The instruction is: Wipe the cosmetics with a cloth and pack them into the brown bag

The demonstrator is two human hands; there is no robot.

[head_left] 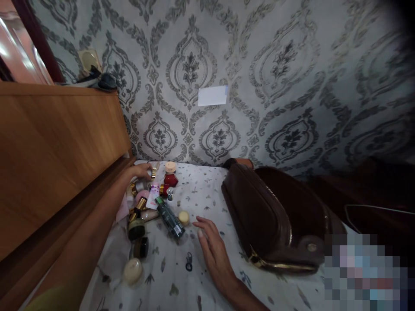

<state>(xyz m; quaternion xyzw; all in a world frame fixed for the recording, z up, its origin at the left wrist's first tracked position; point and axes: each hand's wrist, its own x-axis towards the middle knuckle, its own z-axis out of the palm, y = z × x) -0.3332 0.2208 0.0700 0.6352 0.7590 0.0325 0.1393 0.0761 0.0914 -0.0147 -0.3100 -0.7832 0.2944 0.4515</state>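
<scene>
My left hand point(142, 170) reaches to the far end of the group of cosmetics, its fingers closed round a small cosmetic bottle with a gold band point(154, 172). Close by are a peach-lidded jar point(170, 167) and a red faceted bottle point(170, 180). A pink-and-white tube point(153, 195) lies nearer, beside a dark green bottle point(170, 218) on its side. Fingers extended and holding nothing, my right hand point(212, 248) is over the patterned sheet point(207, 192). A round cream-coloured lid or jar point(183, 217) is just left of its fingertips.
A brown zippered bag point(259, 216) lies to the right. Dark jars point(136, 229) and a round cream container point(132, 271) sit at the near left. Wooden furniture point(61, 142) borders the left, and a patterned wall point(191, 52) rises behind.
</scene>
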